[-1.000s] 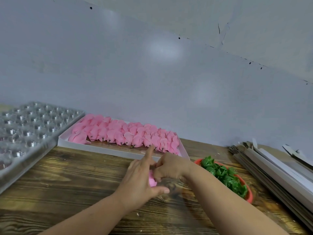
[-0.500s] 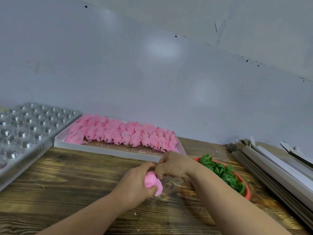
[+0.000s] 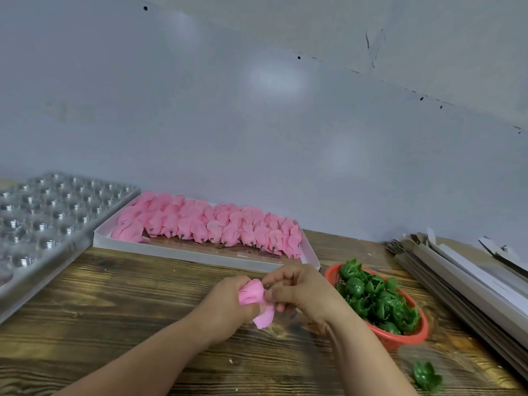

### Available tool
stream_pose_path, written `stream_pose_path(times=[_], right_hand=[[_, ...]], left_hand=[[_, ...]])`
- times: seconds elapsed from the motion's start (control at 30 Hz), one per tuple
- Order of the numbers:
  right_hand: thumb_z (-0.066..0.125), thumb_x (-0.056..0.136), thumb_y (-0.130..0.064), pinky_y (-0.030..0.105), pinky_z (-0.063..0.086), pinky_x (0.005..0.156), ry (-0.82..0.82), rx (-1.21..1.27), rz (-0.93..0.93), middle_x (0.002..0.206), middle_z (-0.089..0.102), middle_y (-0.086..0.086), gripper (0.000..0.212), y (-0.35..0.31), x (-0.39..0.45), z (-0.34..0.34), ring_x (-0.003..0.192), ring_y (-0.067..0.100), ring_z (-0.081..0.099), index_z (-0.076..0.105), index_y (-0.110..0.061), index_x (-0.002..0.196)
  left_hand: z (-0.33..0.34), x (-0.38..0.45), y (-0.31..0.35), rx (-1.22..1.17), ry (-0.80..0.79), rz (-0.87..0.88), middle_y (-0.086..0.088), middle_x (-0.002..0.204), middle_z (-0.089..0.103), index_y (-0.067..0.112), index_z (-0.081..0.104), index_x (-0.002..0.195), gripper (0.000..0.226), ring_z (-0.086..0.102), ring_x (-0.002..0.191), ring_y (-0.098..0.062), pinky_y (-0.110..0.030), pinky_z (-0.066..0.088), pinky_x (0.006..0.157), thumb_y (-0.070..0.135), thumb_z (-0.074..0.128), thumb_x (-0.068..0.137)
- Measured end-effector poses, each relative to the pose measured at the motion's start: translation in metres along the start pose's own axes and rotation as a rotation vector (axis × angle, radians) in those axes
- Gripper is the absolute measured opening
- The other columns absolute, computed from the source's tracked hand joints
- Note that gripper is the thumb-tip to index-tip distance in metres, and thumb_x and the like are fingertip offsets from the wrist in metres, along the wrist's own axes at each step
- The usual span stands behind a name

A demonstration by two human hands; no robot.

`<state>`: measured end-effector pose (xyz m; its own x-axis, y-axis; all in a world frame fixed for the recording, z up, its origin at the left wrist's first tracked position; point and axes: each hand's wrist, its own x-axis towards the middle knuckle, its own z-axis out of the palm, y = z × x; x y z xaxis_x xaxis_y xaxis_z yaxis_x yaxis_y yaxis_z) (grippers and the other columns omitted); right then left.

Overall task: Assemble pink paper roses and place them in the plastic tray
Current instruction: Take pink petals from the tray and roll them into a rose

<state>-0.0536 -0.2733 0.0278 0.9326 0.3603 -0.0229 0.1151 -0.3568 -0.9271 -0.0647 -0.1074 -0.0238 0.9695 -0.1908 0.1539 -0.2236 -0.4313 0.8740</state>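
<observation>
While grainy wood lies beneath, both hands (image 3: 257,301) pinch a soft, ruffled pink paper rose (image 3: 253,292).

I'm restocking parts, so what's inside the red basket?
The red basket holds a heap of green plastic calyx pieces, piled above its rim. The basket's bottom and anything beneath the heap is covered. One green piece lies outside on the table.
</observation>
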Motion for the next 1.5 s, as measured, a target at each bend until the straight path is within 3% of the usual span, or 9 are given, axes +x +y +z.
stream_pose_path(times=[0.27,0.5,0.7,0.87,1.07,1.17,1.23,1.37,1.5], right_hand=[[0.072,0.076,0.006,0.020,0.048,0.076,-0.062,-0.033,-0.204,0.089,0.061,-0.003,0.042,0.017,-0.005,-0.007,0.074,0.010,0.053,0.070,-0.029,0.099],[0.069,0.077,0.007,0.040,0.047,0.076,-0.229,0.087,-0.212,0.094,0.057,0.023,0.041,0.016,-0.011,-0.006,0.079,0.027,0.050,0.071,-0.021,0.106],[0.070,0.072,-0.001,0.036,0.045,0.072,-0.257,0.216,-0.157,0.082,0.062,0.019,0.032,0.017,-0.011,0.000,0.079,0.035,0.051,0.073,-0.017,0.100],[0.071,0.073,0.004,0.036,0.052,0.064,-0.155,0.263,-0.108,0.084,0.070,0.012,0.024,0.020,-0.008,0.001,0.069,0.030,0.058,0.074,-0.008,0.094],[0.070,0.063,0.002,0.020,0.051,0.044,0.071,0.618,0.000,0.081,0.068,0.024,0.034,0.020,-0.003,0.004,0.049,0.020,0.057,0.068,0.005,0.097],[0.063,0.071,0.006,0.021,0.054,0.046,0.152,0.760,0.009,0.088,0.062,0.031,0.040,0.016,-0.002,0.004,0.048,0.018,0.057,0.059,0.014,0.110],[0.060,0.078,0.005,0.023,0.055,0.048,0.179,0.833,0.026,0.083,0.062,0.028,0.040,0.013,-0.001,0.007,0.048,0.016,0.059,0.053,0.018,0.116],[0.053,0.085,0.003,0.024,0.055,0.049,0.150,0.942,0.104,0.073,0.064,0.024,0.029,0.011,0.000,0.020,0.052,0.020,0.062,0.056,0.016,0.111],[0.054,0.078,0.006,0.030,0.057,0.058,0.107,0.986,0.159,0.074,0.066,0.025,0.015,0.007,-0.001,0.032,0.061,0.025,0.066,0.065,0.014,0.085]], left_hand=[[-0.009,-0.008,0.010,-0.303,-0.297,-0.138,-0.009,0.087,0.067,0.006,0.061,0.100,0.013,0.060,0.060,-0.009,-0.019,0.050,0.059,0.005,0.066,0.088],[-0.016,-0.010,0.011,-0.544,-0.557,-0.230,-0.003,0.075,0.064,0.009,0.064,0.091,0.008,0.056,0.062,-0.011,-0.023,0.051,0.057,0.007,0.069,0.086],[-0.020,-0.009,0.007,-0.663,-0.667,-0.268,0.000,0.074,0.062,0.007,0.061,0.105,0.036,0.055,0.061,-0.006,-0.023,0.053,0.058,0.025,0.074,0.077],[-0.019,-0.003,0.001,-0.777,-0.618,-0.324,-0.008,0.085,0.068,0.005,0.063,0.111,0.077,0.061,0.066,-0.012,-0.025,0.055,0.061,0.071,0.058,0.073],[-0.011,0.004,0.001,-0.791,-0.355,-0.447,-0.010,0.073,0.065,0.004,0.062,0.110,0.067,0.066,0.068,-0.021,-0.031,0.055,0.061,0.059,0.030,0.093],[-0.007,0.004,0.004,-0.725,-0.225,-0.410,-0.011,0.086,0.069,0.008,0.058,0.120,0.030,0.070,0.078,-0.022,-0.031,0.056,0.066,0.028,0.048,0.100],[-0.005,0.002,0.004,-0.652,-0.280,-0.303,-0.006,0.108,0.071,0.020,0.054,0.127,0.041,0.069,0.097,-0.020,-0.031,0.056,0.077,0.016,0.066,0.088],[0.005,-0.005,0.010,-0.677,-0.379,-0.134,0.006,0.120,0.068,0.030,0.059,0.121,0.051,0.063,0.114,-0.012,-0.035,0.050,0.094,0.034,0.077,0.072],[0.015,-0.004,0.007,-0.771,-0.277,-0.183,-0.012,0.116,0.068,0.008,0.060,0.120,0.062,0.066,0.109,-0.018,-0.033,0.052,0.087,0.041,0.073,0.070]])
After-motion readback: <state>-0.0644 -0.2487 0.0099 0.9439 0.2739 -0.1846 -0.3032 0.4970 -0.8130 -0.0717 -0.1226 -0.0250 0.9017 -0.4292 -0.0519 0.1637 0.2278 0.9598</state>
